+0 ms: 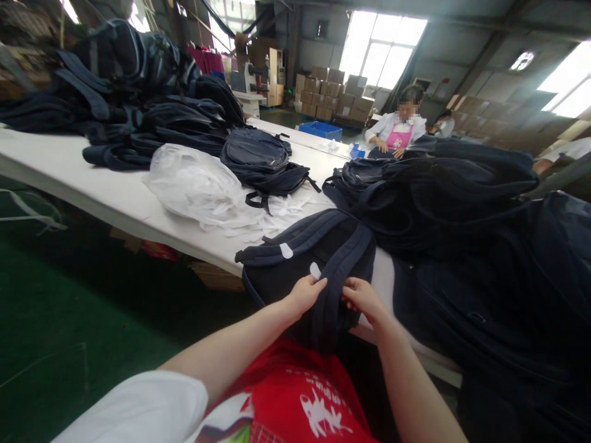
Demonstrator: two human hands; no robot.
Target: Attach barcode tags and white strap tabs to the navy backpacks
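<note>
A dark navy backpack lies at the table's front edge, its two padded shoulder straps facing up. My left hand is closed in a pinch at the left edge of the nearer shoulder strap. A white slip sticks up just above those fingers; whether they pinch it too is unclear. On the strap's right edge, my right hand is closed, with its fingertips partly hidden. Another white slip sits on the farther strap.
Loose white strips and a clear plastic bag lie beyond the backpack. Backpacks are heaped at left and at right. A co-worker in a pink apron handles something dark across the table, near a blue bin.
</note>
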